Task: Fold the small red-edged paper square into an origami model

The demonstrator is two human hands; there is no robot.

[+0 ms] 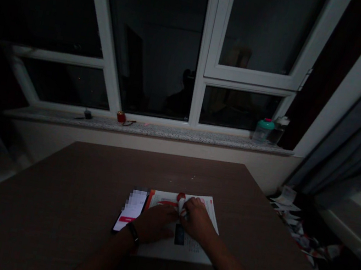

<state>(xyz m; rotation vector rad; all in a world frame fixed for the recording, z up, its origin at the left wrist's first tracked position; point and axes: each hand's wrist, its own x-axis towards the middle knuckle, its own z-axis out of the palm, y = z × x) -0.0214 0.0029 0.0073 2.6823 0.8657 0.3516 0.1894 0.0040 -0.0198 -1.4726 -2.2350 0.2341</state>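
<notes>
A printed paper or magazine [163,248] with red and white parts lies on the brown table [96,176]. Over its left part rests my left hand [157,224], fingers apart and pointing toward the middle, a dark band on the wrist. My right hand [197,219] has its fingers pinched on a small white piece with a red end [181,199], which stands up near the top of the paper. Whether my left fingertips touch that piece is unclear. Just left of the paper is a phone [132,208] with a lit screen.
Behind the table runs a stone windowsill [167,131] with a small red jar [121,117], a dark small bottle [88,114] and a teal-lidded bottle [263,130]. Papers [299,230] lie in a pile low on the right. Tiny scraps dot the table beyond the paper.
</notes>
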